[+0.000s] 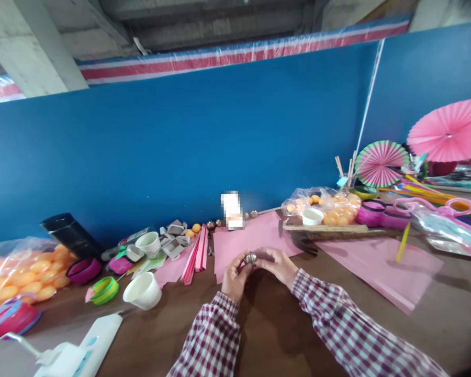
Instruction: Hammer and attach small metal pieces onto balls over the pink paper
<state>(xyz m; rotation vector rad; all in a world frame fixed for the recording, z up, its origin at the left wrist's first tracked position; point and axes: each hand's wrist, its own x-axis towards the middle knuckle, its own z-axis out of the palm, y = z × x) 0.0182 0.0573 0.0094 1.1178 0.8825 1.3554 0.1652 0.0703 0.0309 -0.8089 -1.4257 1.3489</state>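
Observation:
Near the middle of the brown table, my left hand and my right hand meet around a small shiny metal ball. Fingers of both hands pinch it from either side. Just behind them lies a sheet of pink paper. More metal balls sit in a row at the back edge of that sheet, by the blue partition. Folded pink paper strips are to the left of my hands.
Left: white cups, a power strip, a black bottle and a bag of orange balls. Right: a hammer, another pink sheet, a yellow pen, pink scissors and paper fans.

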